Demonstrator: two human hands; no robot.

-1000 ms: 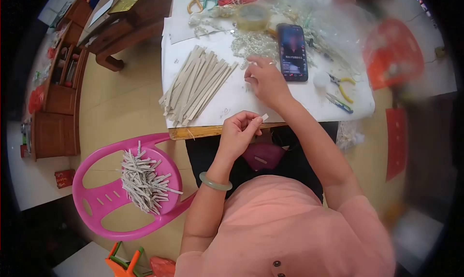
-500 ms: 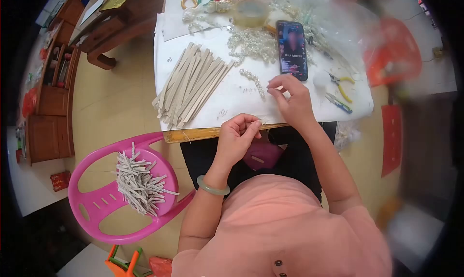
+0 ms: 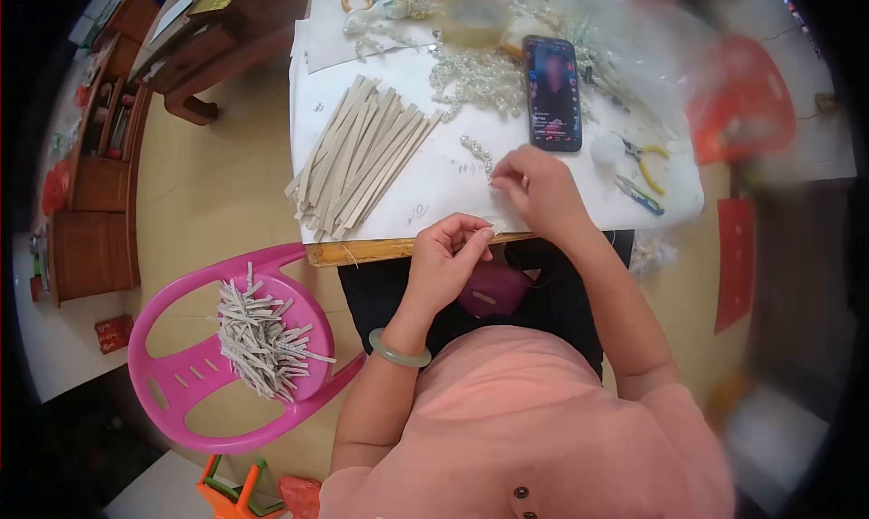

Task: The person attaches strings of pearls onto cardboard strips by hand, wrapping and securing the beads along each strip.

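My left hand, with a green bangle on the wrist, is closed in a pinch at the table's front edge. A small pale piece shows at its fingertips, too small to name. My right hand is pinched at the lower end of a short strand of pearl-like beads, which lies curved on the white table cover. Its fingertips partly hide that end of the strand. Left of the strand lies a pile of long grey-beige strips.
A phone with a lit screen lies beyond my right hand, beside loose beads. Yellow-handled pliers and blue-handled snips lie to the right. A pink chair at left bears short strips.
My right hand has drawn in to the strand's lower end, its fingers closing together. The bead strand has shifted slightly right. My left hand keeps its pinch.
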